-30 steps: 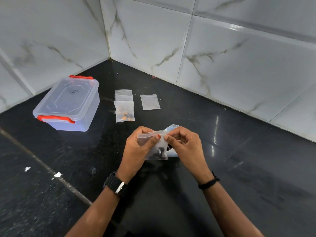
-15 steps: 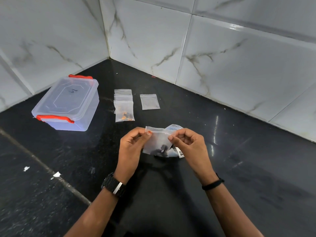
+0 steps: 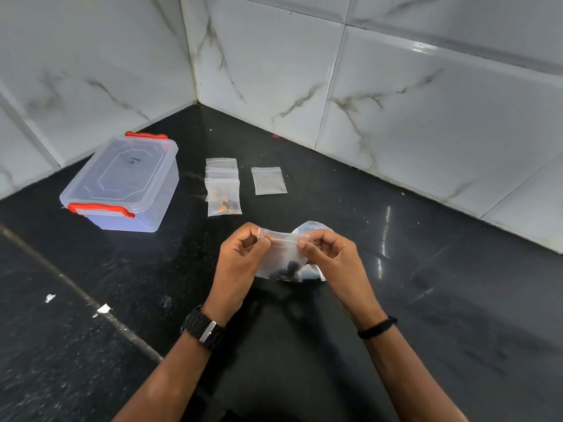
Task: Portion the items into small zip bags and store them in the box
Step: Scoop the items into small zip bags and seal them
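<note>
Box [image 3: 122, 184] first: clear plastic, lid on, red clips at the near and far ends, seen at the left of the black worktop [image 3: 426, 300], close to the tiled wall [image 3: 396, 102]. A dark scribble is seen on its lid. What, if anything, is inside cannot be told through the lid.

Right of the box, a small pile of zip bags [image 3: 222, 185] is laid flat and overlapping; orange and dark bits are visible in the nearest one. Just beside the pile, further right, a single zip bag [image 3: 268, 180] is laid flat on its own, looking clear.

Nearer the camera, in the middle, a small zip bag [image 3: 281, 257] is held up above the worktop, well apart from the box. Its top strip is pinched at both ends: the left hand [image 3: 240, 263] has thumb and forefinger closed on the left corner, the right hand [image 3: 332, 260] has thumb and forefinger closed on the right corner, the other fingers curled in. Dark items [image 3: 289, 269] are gathered at the bottom of the held bag. Behind it, a larger crumpled packet [image 3: 313, 228] is partly hidden.

A black watch [image 3: 202, 327] is worn on the left wrist, a thin black band [image 3: 376, 327] on the right. White scraps [image 3: 103, 309] are spotted on the worktop at the left.
</note>
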